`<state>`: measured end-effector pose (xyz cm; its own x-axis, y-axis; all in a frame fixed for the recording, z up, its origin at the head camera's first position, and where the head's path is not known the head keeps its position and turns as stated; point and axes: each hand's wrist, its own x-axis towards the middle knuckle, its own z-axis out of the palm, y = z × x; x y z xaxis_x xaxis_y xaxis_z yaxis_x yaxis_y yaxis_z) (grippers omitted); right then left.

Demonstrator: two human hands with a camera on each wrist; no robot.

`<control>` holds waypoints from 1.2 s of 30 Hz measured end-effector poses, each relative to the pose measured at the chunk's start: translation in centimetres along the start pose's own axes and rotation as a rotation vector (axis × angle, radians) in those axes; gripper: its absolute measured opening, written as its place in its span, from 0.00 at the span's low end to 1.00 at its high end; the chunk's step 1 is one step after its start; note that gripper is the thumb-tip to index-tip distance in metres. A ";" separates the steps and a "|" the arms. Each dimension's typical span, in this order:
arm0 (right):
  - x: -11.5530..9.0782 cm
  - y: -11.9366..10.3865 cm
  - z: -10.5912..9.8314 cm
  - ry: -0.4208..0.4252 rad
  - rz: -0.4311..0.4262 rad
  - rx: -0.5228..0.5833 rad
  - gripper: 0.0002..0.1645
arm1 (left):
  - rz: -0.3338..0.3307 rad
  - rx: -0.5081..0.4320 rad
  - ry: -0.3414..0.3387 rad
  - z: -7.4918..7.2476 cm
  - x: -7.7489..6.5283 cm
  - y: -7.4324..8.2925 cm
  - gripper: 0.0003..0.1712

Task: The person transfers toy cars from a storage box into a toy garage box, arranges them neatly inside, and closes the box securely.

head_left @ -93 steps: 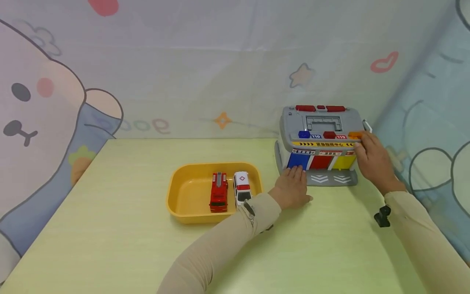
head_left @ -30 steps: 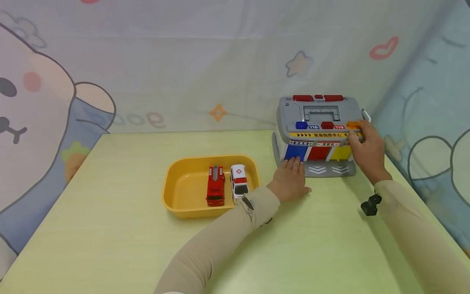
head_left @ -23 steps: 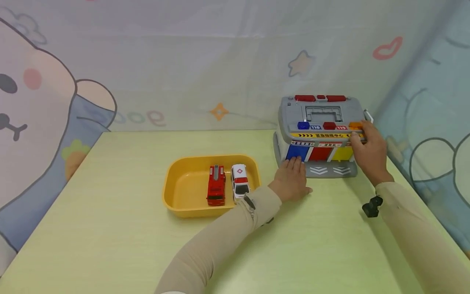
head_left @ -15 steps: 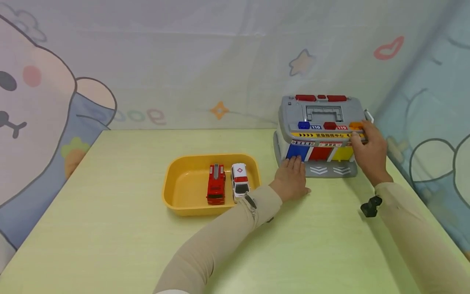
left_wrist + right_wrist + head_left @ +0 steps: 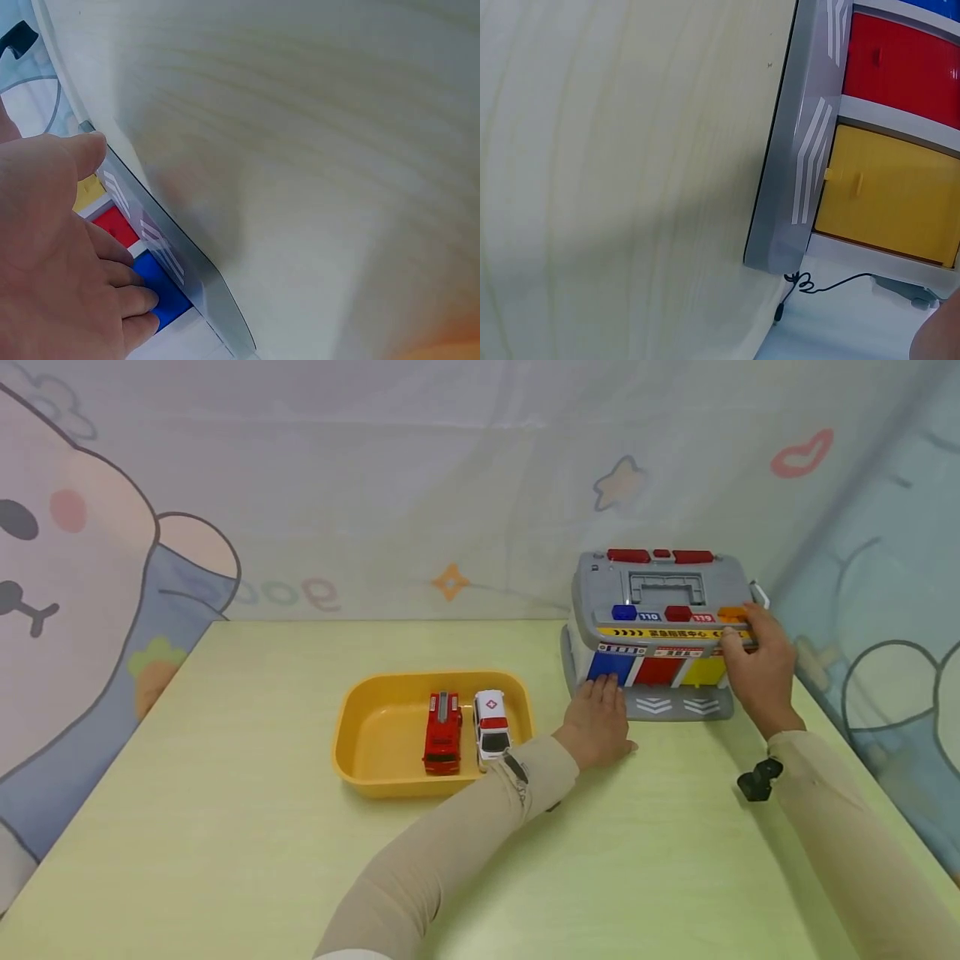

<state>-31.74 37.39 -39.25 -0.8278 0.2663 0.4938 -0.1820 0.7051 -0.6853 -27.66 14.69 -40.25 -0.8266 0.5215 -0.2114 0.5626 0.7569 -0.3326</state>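
A grey toy garage (image 5: 660, 635) with blue, red and yellow doors stands at the back right of the table. My left hand (image 5: 597, 727) lies in front of it, its extended fingertips against the bottom of the blue door (image 5: 161, 292). My right hand (image 5: 761, 677) grips the garage's upper right corner, with the thumb on the front edge and the fingers by the orange button (image 5: 731, 613). In the right wrist view the yellow door (image 5: 889, 195) and red door (image 5: 904, 67) are closed; only a bit of the right hand shows there.
A yellow tray (image 5: 367, 760) left of the garage holds a red toy fire truck (image 5: 442, 735) and a white toy ambulance (image 5: 491, 727); my left sleeve overlaps its corner. A thin black cable (image 5: 829, 287) lies beside the garage. A printed cloth backdrop (image 5: 375, 485) hangs behind.
The head view has tilted slightly, so the scene sits a little higher in it. Both hands keep their places on the garage, and its doors look the same.
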 end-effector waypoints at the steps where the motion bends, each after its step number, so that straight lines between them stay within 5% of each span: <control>1: 0.0 0.0 -0.1 0.004 0.000 0.006 0.31 | 0.002 0.006 0.003 -0.1 0.0 0.0 0.49; 36: 0.0 0.0 0.1 -0.001 0.016 -0.011 0.32 | 0.004 0.037 0.014 -0.3 0.2 0.0 0.47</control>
<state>-31.78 37.31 -39.30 -0.8311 0.2773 0.4821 -0.1626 0.7078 -0.6874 -27.81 14.87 -40.04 -0.8238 0.5304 -0.2003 0.5651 0.7396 -0.3657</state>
